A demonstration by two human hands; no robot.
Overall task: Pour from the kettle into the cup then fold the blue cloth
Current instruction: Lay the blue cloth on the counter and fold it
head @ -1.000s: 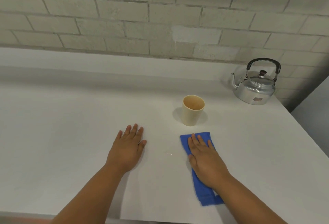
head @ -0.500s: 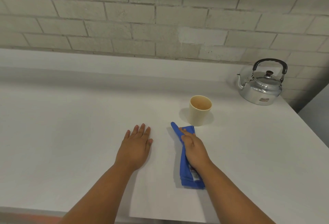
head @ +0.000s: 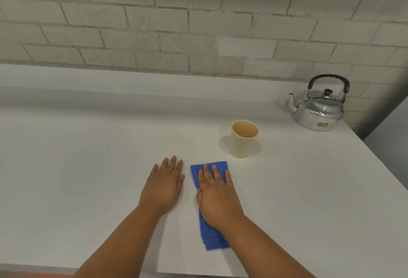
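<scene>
While pressing flat on the folded blue cloth (head: 208, 231), right hand (head: 217, 198) open, gripping nothing; left hand (head: 164, 186) empty alongside. Cup (head: 244, 138) just beyond fingertips, kettle (head: 319, 106) further off. Looks basically done.

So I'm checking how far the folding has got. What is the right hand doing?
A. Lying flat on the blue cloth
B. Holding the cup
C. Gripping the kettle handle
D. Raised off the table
A: the right hand lies palm down, fingers spread, on the folded blue cloth, apart from the cup and the kettle.
</scene>
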